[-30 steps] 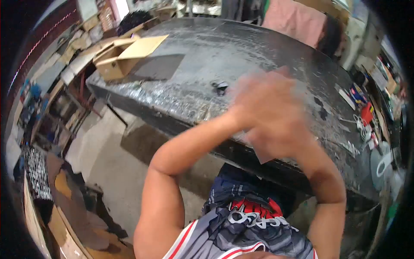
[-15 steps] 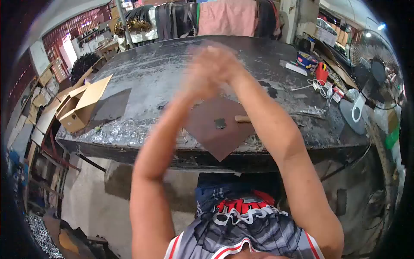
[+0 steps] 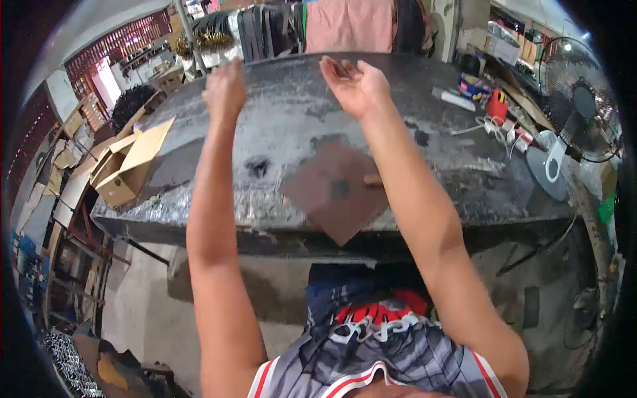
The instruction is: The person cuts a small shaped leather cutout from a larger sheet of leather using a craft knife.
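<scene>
Brown sheeting point(image 3: 324, 194) is lying on the worktop point(image 3: 279, 106), about six o'clock from our right hand point(image 3: 359, 87), fingers loosely parted, left hand point(image 3: 225, 91) too blurred to judge, while we are seemingly hovering between steps, contact requiring lowering.

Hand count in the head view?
2. Left hand: raised, toward the far left of the black table. Right hand: raised farther right, palm showing, beyond the brown sheet. Others could be hidden in the background clutter.

the brown sheet point(image 3: 336, 213) looks matt, the scuffed tabletop point(image 3: 282, 123) glossy.
</scene>
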A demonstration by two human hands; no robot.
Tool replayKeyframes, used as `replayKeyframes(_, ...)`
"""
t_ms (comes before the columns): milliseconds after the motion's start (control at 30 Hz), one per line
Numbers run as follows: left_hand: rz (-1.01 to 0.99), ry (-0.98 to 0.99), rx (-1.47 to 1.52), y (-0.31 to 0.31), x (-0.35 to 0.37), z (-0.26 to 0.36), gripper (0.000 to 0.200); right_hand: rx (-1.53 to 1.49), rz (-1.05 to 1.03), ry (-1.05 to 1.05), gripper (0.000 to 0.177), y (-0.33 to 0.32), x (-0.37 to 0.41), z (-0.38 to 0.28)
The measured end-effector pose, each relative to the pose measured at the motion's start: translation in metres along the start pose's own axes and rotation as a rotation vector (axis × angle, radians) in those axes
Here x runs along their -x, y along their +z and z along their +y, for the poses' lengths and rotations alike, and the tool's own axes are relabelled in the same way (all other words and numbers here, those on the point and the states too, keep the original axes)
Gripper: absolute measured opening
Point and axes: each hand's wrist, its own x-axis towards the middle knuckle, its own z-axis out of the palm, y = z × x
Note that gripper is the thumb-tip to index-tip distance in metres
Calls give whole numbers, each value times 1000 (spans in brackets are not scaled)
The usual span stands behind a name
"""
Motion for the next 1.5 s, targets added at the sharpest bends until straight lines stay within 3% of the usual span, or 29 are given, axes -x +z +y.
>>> replayKeyframes(33,323,74,147,-14,5,13,52,-36,-40,-35,31,11,-8,-8)
replayKeyframes(100,354,253,560,-55,48,90,47,-129,-52,-90,32,3,-17,-12)
replayKeyframes(200,417,617,393,-49,112,146,46,-212,46,-82,33,11,-10,7)
replayKeyframes(333,270,567,70,18,50,89,35,-263,7,-2,37,-1,2,4)
replayKeyframes(367,-387,-85,-45,-7,-6,66,36,-308,-90,17,40,1,14,-2)
replayKeyframes(400,-102,-145,110,-6,-12,21,45,-288,-82,-19,40,4,22,-8)
replayKeyframes(433,197,-196,266,-33,-9,30,54,-270,-90,-55,40,13,24,-16)
replayKeyframes(467,396,-36,528,-32,8,62,44,-265,-91,-94,41,18,25,-20)
replayKeyframes(500,175,-92,777,-67,41,114,45,-295,-68,-142,46,19,18,-21)
replayKeyframes(533,229,274,806,-52,57,128,47,-492,-248,83,51,-1,-2,-21)
replayKeyframes(567,323,463,691,-39,71,136,46,-684,-430,318,55,-38,-33,-20)
replayKeyframes(600,433,642,573,-25,85,143,46,-600,-510,370,60,-38,-28,-13)
replayKeyframes(633,401,691,502,-26,84,140,48,-512,-595,415,66,-39,-23,-7)
replayKeyframes(700,308,785,367,-27,86,134,52,186,-544,105,77,9,65,15)
replayKeyframes(767,177,569,281,-32,63,117,57,169,-572,134,83,9,72,9)
replayKeyframes(800,83,282,267,-36,48,89,59,165,-578,150,86,6,77,3)
replayKeyframes(867,119,-278,726,-17,27,31,59,150,-661,185,87,7,82,-12)
replayKeyframes(967,180,-176,1067,-23,62,7,57,206,-631,92,88,-2,78,-21)
replayKeyframes(1067,125,-58,859,-45,120,53,53,132,-646,196,90,-26,59,-31)
replayKeyframes(1100,85,-50,789,-60,136,65,52,262,-465,35,87,-17,69,-27)
replayKeyframes(1300,94,334,594,-80,189,127,50,201,-9,-195,76,-62,11,-53)
replayKeyframes(1367,65,461,563,-82,198,148,48,227,86,-236,73,-78,-9,-51)
replayKeyframes(1500,21,534,660,-67,203,174,47,240,201,-264,68,-102,-28,-53)
